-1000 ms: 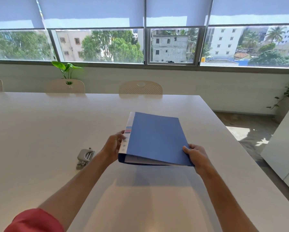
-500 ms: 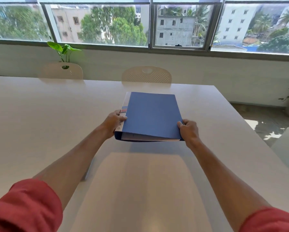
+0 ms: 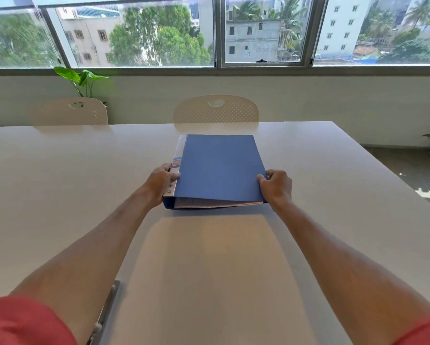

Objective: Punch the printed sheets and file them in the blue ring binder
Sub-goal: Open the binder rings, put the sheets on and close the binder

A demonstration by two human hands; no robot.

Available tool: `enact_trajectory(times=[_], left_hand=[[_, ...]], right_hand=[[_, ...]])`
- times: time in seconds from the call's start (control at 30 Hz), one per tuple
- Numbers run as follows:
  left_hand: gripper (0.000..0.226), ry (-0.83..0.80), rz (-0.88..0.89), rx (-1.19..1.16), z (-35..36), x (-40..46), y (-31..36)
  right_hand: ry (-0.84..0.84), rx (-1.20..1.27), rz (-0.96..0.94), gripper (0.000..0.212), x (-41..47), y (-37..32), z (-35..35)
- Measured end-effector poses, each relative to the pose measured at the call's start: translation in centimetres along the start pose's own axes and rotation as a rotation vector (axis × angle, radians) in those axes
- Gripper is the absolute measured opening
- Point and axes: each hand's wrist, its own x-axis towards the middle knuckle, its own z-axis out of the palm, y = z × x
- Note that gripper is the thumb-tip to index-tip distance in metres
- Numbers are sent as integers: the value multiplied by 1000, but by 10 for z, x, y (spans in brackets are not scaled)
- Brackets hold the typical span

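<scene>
The blue ring binder (image 3: 221,170) is gripped at both sides: the left hand (image 3: 160,183) is clamped on the white labelled spine, the right hand (image 3: 276,186) is pinched on the cover's open edge. The binder is closed, with pale sheets seen between its covers, and is laid flat toward the far edge of the white table (image 3: 333,195). A metal hole punch (image 3: 107,312) is glimpsed near the near edge, half hidden under the left forearm. Two cream chairs (image 3: 216,110) are counted beyond the far edge, and one leafy plant (image 3: 80,79).
</scene>
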Motion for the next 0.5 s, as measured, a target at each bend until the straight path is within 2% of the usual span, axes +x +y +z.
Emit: enact_trajectory(times=[0.5], left_hand=[[38,42,10,41,-3,26,-22]], right_hand=[[-14,-215,-11,23,16,13,21]])
